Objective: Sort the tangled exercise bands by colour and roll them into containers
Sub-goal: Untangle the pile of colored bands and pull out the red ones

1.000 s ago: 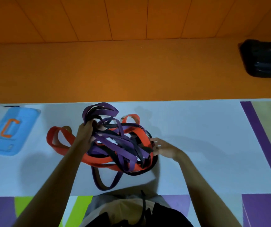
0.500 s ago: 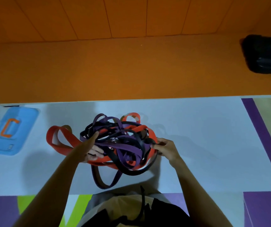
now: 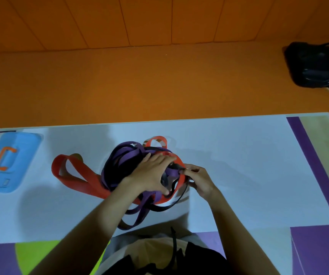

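Grip, R: right hand (image 3: 199, 179) pinches a black band (image 3: 176, 166), thumb + fingertips closed on it, at the tangle's side away from the blue pouch (image 3: 6, 161).
Grip, L: left hand (image 3: 151, 175) lies flat on top of the tangle (image 3: 123, 167), fingers straight & spread, pressing, not clasping.
Head view, where: tangle sits on the white top (image 3: 249, 175), right of the pouch, well apart from it.
Done: nothing sorted yet, by my read. No band is free and none is rolled.
Left: pull out each colour, group, roll, stow, i.e. approx. all of it.
Look: flat rubbery loops, red/purple/black, wound into one mound. Red band (image 3: 92, 185) loops out toward the pouch. Purple band (image 3: 141, 215) trails out below-right of the pouch, toward the person.
Containers: none seen w/ bands inside. Can't tell if the pouch counts as one.
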Motion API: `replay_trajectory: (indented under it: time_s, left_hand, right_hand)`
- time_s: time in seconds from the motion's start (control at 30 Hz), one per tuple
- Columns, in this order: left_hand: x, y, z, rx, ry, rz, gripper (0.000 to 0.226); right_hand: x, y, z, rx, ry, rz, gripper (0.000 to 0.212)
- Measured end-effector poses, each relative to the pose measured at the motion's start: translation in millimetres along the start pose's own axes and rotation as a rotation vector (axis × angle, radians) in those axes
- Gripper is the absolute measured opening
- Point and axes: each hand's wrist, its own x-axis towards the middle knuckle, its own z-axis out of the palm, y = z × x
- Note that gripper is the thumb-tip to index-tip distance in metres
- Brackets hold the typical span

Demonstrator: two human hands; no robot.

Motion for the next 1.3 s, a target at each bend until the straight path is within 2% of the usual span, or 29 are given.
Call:
replay_trajectory:
  time_s: [0.03, 0.1, 0.27, 0.37, 0.5, 0.63, 0.77, 0.97, 1.1, 1.23, 1.3]
  left_hand:
    - [6, -5, 11, 0.054, -0.045, -0.014, 0.116]
    - [12, -16, 27, 0.174, -0.023, -0.03, 0.117]
    - [7, -33, 30, 0.363, 0.132, -0.048, 0.088]
    - [1, -45, 28, 0.441, 0.219, -0.111, 0.084]
    - [-9, -62, 32, 0.359, 0.285, -0.193, 0.09]
    - [-18, -67, 45, 0.328, 0.28, -0.053, 0.072]
    - [-16, -51, 53, 0.41, 0.225, 0.025, 0.093]
    - [-1, -23, 51, 0.367, 0.254, 0.096, 0.117]
    - [1, -25, 53, 0.382, 0.149, 0.147, 0.111]
    - [-2, -35, 57, 0.411, 0.174, 0.122, 0.106]
    - [-4, -38, 53, 0.419, 0.217, 0.121, 0.104]
  right_hand:
    - [1, 0, -1, 0.02, 0.004, 0.009, 0.023]
    - [2, 0, -3, 0.065, 0.039, 0.031, 0.024]
    - [4, 0, -8, 0.115, 0.108, 0.061, 0.029]
    - [6, 1, -8, 0.164, 0.166, 0.098, 0.044]
    - [5, 5, -10, 0.255, 0.256, 0.114, 0.044]
    - [1, 4, -7, 0.273, 0.195, 0.124, 0.032]
    - [1, -1, -3, 0.25, 0.118, 0.161, 0.031]
    - [-7, -5, -8, 0.234, 0.025, 0.169, 0.032]
    - [-10, -6, -14, 0.247, 0.015, 0.159, 0.042]
    - [-13, 0, -19, 0.316, 0.07, 0.173, 0.025]
    - [-12, 5, -20, 0.254, 0.067, 0.132, 0.021]
